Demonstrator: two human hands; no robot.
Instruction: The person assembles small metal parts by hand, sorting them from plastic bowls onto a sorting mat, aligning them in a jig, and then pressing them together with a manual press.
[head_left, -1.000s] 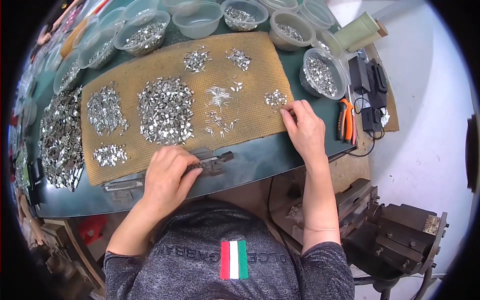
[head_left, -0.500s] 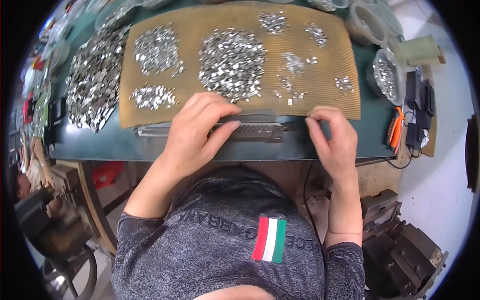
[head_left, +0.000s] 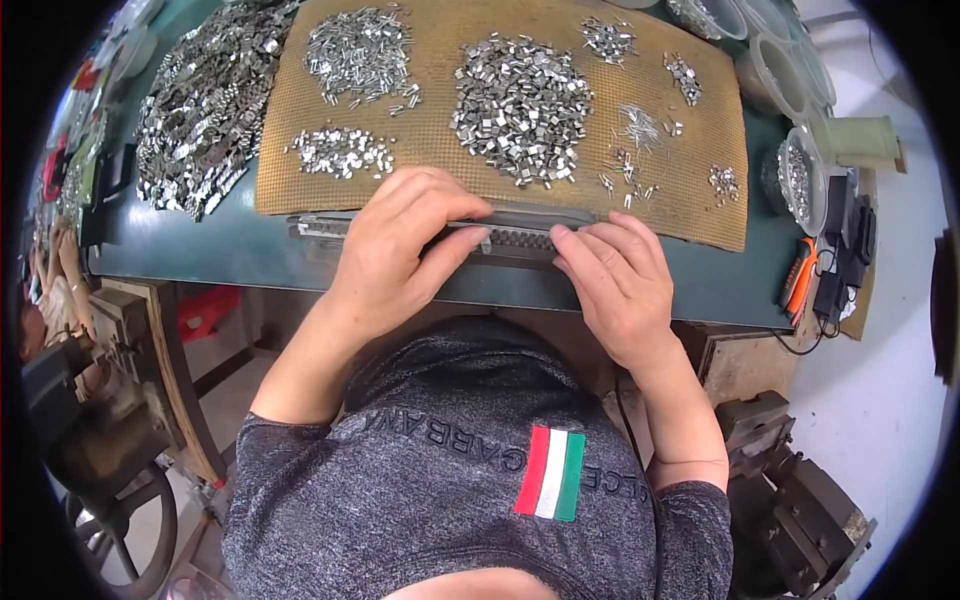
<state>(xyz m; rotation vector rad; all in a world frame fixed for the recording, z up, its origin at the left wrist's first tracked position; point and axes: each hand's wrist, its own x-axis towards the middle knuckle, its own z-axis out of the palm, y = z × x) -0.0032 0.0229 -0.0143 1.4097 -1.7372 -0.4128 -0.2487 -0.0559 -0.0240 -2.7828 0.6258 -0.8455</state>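
Observation:
A long, narrow metal jig (head_left: pixel 330 226) lies along the table's near edge, with a row of small dark toothed pieces (head_left: pixel 522 240) along its middle. My left hand (head_left: pixel 395 255) rests over its left half, thumb and forefinger closed near a small shiny metal piece (head_left: pixel 487 241); the fingertips hide most of it. On the jig's right end, my right hand (head_left: pixel 622 290) has its fingers curled and closed against the metal. Beyond both hands, a ribbed tan mat (head_left: pixel 430 135) carries heaps of small silver metal parts, the largest pile (head_left: pixel 522 108) in the middle.
A broad mass of linked metal strips (head_left: pixel 205 110) covers the table left of the mat. Clear plastic tubs (head_left: pixel 812 180) of parts line the right side, near orange-handled pliers (head_left: pixel 800 280) and dark power adapters (head_left: pixel 845 225). Another person's arm (head_left: pixel 72 275) shows at far left.
My right hand has moved left, from beside the jig's end onto it. My left hand stays at the jig, its thumb and forefinger still close together. The whole view has shifted slightly.

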